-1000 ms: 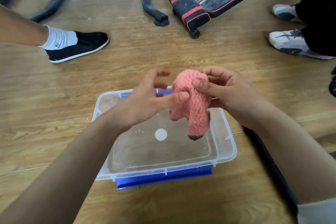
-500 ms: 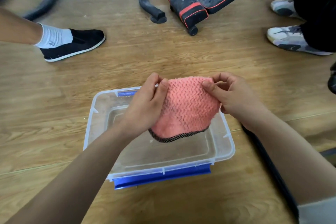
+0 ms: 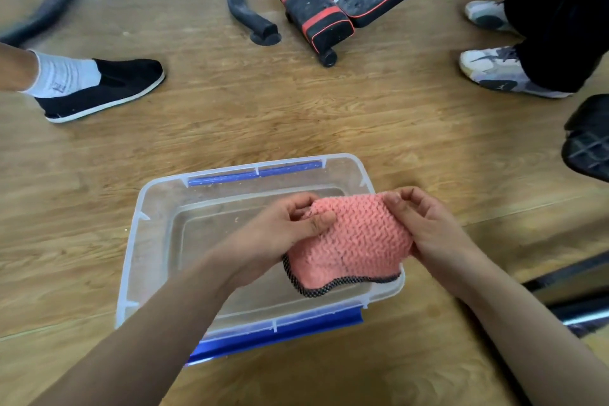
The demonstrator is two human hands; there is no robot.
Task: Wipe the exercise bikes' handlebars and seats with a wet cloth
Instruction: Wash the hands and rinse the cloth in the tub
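Observation:
A pink knitted cloth (image 3: 354, 242) with a dark mesh hem is spread between my two hands above a clear plastic tub (image 3: 138, 241) with blue clips, which stands on the wooden floor and holds shallow water. My left hand (image 3: 280, 234) pinches the cloth's upper left edge with thumb and fingers. My right hand (image 3: 425, 227) grips its right edge. The cloth hangs over the tub's right half, its hem near the rim. No exercise bike handlebar or seat is clearly in view.
A black and red padded bench (image 3: 333, 6) lies at the top. Black metal frame legs (image 3: 244, 3) stand beside it. One person's black shoe (image 3: 105, 89) is at left; another's grey sneakers (image 3: 504, 72) are at right. A dark pedal-like part (image 3: 590, 138) sits at the right edge.
The cloth was bunched and hanging from my right hand; both hands have since spread it flat and lowered it towards the tub's right side.

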